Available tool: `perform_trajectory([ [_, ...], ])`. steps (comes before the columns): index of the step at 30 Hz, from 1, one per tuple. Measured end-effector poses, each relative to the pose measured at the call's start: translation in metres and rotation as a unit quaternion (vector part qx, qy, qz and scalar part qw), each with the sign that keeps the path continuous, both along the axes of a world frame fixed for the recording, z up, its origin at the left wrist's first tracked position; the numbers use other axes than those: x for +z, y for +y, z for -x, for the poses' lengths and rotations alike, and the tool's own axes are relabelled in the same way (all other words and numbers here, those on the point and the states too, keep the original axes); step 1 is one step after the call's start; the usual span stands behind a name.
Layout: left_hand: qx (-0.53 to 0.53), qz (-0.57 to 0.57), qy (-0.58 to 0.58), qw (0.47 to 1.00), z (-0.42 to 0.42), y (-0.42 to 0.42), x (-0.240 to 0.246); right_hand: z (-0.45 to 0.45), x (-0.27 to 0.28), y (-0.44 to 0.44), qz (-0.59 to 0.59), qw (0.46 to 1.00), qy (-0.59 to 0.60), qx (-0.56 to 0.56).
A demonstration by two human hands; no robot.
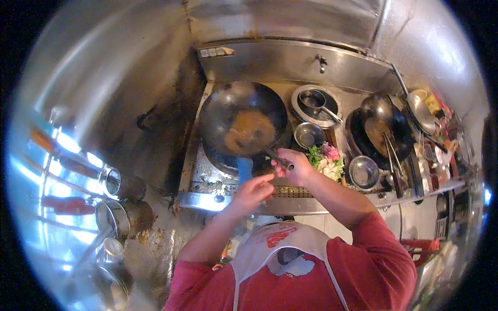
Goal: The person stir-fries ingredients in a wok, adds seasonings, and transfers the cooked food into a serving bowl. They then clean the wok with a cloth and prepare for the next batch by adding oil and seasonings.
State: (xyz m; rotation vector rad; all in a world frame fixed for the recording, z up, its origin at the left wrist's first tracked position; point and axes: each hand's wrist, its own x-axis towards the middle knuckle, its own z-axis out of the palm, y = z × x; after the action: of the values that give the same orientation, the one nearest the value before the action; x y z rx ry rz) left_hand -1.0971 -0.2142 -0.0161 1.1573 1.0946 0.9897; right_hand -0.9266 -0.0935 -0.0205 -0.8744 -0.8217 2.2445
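A large dark wok (214, 116) with brown liquid in it sits tilted over the left burner. My right hand (296, 166) is closed around its handle (274, 156). Just left of that hand, my left hand (255, 191) is below the wok's near rim, with its index finger pointing right and the other fingers partly curled. Something blue (244, 169) shows between the wok and my left hand; whether it is cloth or flame, and whether the hand touches it, I cannot tell. Beyond my right wrist lie chopped greens, pale slices and a pink heap (326, 162).
A metal bowl (309, 135) and a round pot with a ladle (316, 105) stand right of the wok. Farther right are a second wok (402, 128) with a ladle and tongs, another metal bowl (363, 172) and a perforated skimmer (421, 112). Pots and handled utensils hang or stand at left.
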Motion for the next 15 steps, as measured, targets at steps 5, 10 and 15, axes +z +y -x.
perform_trajectory([
  [5, 0.166, -0.143, 0.387, 0.896, 0.021, -0.042, -0.029, 0.053, 0.001, 0.064, -0.246, 0.923, -0.274, 0.115],
  [10, 0.286, -0.187, 0.304, 0.889, 0.0, -0.06, -0.075, 0.087, -0.017, 0.099, -0.57, 0.633, -0.487, 0.194],
  [15, 0.353, -0.222, 0.28, 0.865, -0.004, -0.042, -0.095, 0.044, -0.012, 0.064, -0.637, 0.524, -0.457, 0.334],
])
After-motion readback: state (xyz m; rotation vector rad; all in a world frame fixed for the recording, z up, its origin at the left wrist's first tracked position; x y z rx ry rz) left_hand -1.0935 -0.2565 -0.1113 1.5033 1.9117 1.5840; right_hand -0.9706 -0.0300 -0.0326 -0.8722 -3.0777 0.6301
